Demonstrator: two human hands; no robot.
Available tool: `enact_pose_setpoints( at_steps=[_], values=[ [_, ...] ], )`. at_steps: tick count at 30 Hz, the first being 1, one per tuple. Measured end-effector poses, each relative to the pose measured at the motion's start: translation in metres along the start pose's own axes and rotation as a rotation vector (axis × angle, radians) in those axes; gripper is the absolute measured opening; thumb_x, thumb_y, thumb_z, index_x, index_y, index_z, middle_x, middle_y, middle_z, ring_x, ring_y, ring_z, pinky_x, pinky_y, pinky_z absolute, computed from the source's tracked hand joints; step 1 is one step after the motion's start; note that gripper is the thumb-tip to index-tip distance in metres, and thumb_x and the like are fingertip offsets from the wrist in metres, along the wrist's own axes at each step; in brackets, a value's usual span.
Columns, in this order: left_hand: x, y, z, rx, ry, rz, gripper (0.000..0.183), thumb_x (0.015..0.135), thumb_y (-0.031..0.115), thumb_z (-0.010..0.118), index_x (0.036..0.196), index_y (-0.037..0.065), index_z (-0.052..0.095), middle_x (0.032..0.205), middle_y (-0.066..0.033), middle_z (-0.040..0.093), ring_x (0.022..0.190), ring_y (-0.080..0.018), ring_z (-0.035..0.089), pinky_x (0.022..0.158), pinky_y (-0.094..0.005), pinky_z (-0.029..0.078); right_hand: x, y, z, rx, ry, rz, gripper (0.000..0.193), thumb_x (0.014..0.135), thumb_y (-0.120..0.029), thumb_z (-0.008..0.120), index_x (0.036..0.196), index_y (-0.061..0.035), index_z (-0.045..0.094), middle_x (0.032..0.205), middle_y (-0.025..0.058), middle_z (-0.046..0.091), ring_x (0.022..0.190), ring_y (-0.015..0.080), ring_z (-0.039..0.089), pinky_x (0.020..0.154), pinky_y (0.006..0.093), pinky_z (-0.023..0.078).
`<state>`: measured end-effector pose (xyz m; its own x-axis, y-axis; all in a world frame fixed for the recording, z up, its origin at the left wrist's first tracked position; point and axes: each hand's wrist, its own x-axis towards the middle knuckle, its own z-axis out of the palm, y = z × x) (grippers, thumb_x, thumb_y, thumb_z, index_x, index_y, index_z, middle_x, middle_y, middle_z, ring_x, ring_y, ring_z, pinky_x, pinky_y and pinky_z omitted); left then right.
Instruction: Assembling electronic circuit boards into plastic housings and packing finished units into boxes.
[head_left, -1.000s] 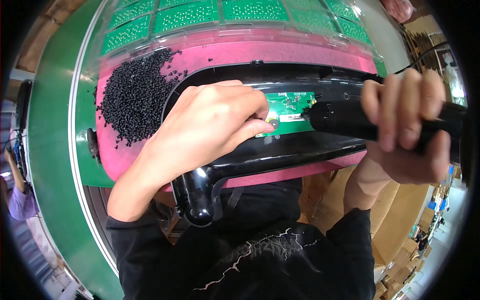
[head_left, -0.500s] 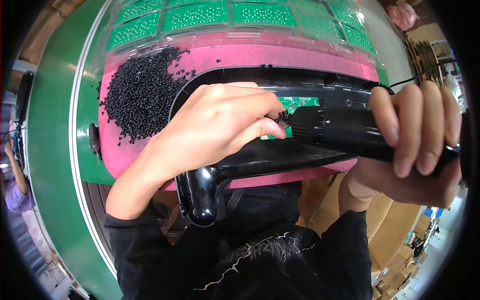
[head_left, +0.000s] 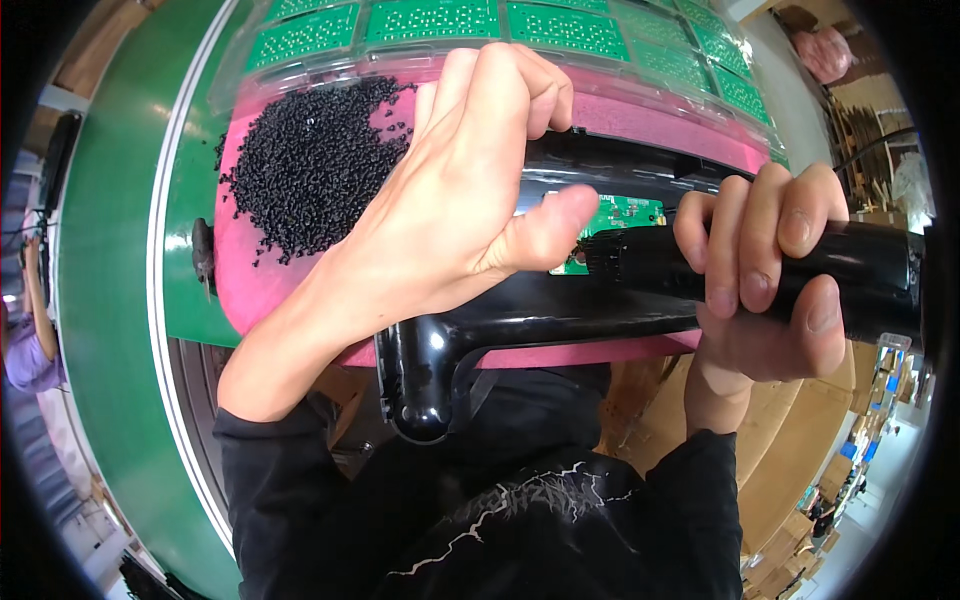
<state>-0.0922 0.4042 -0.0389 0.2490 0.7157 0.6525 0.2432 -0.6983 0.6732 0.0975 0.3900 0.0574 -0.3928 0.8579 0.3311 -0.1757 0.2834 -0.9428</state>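
Note:
A black electric screwdriver (head_left: 645,258) lies in my right hand (head_left: 765,265), its fingers wrapped round the body. Its dark ribbed nose points left over a green circuit board (head_left: 635,212). The board sits inside a glossy black plastic housing (head_left: 580,310); the screwdriver covers part of it, and the bit's contact cannot be made out. My left hand (head_left: 470,190) is over the housing's left half, thumb stretched toward the screwdriver's nose and well apart from the bent fingers near the far rim. Nothing shows between them. Left of that hand spreads a heap of small black screws (head_left: 310,170).
Pink matting (head_left: 245,290) lies under the housing on a green table (head_left: 110,250). Along the far side, a clear plastic tray (head_left: 400,65) holds several green circuit boards. Cardboard boxes (head_left: 790,430) stand at the right. Another person in a purple sleeve (head_left: 33,355) is at far left.
My left hand has opened from a pinch on small black screws by the screwdriver's nose, its fingers rising toward the far rim. My right hand has shifted left along the screwdriver.

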Motion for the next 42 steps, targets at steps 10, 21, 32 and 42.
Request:
enact_pose_setpoints(
  at_steps=[10, 21, 32, 42],
  values=[
    [-0.001, 0.008, 0.008, 0.019, 0.040, -0.019, 0.031, 0.078, -0.007, 0.045, 0.105, 0.001, 0.031, 0.107, -0.0151, 0.039, 0.091, -0.0217, 0.038, 0.090, -0.0324, 0.035, -0.003, -0.003, -0.001, 0.034, -0.056, 0.001, 0.030, 0.075, -0.028, 0.069, 0.088, -0.0133, 0.046, 0.063, -0.0060, 0.049, 0.048, 0.0061, 0.044, 0.052, 0.0243, 0.035],
    [0.005, 0.009, -0.008, 0.152, 0.090, -0.023, 0.031, 0.075, -0.007, 0.051, 0.104, 0.000, 0.043, 0.099, -0.0137, 0.046, 0.094, -0.0279, 0.044, 0.089, -0.0356, 0.037, -0.001, 0.003, 0.023, -0.065, -0.107, 0.009, 0.036, 0.077, -0.030, 0.072, 0.088, -0.0119, 0.043, 0.063, -0.0049, 0.046, 0.048, 0.0068, 0.042, 0.050, 0.0238, 0.033],
    [-0.002, 0.006, -0.010, 0.338, -0.076, -0.125, 0.028, 0.085, 0.010, 0.057, 0.111, 0.002, 0.051, 0.109, -0.0142, 0.052, 0.105, -0.0319, 0.048, 0.092, -0.0395, 0.037, 0.001, -0.001, 0.019, 0.093, -0.097, 0.137, 0.035, 0.074, -0.014, 0.071, 0.096, -0.0023, 0.047, 0.068, 0.0033, 0.053, 0.064, 0.0098, 0.052, 0.060, 0.0236, 0.043],
    [-0.004, 0.004, -0.004, 0.448, -0.170, -0.101, 0.033, 0.085, 0.016, 0.057, 0.114, 0.002, 0.051, 0.105, -0.0155, 0.060, 0.100, -0.0329, 0.057, 0.085, -0.0423, 0.045, 0.015, 0.016, 0.007, -0.003, -0.319, 0.034, 0.038, 0.073, -0.024, 0.080, 0.082, -0.0090, 0.047, 0.059, -0.0040, 0.046, 0.047, 0.0071, 0.043, 0.046, 0.0214, 0.033]
  ],
)
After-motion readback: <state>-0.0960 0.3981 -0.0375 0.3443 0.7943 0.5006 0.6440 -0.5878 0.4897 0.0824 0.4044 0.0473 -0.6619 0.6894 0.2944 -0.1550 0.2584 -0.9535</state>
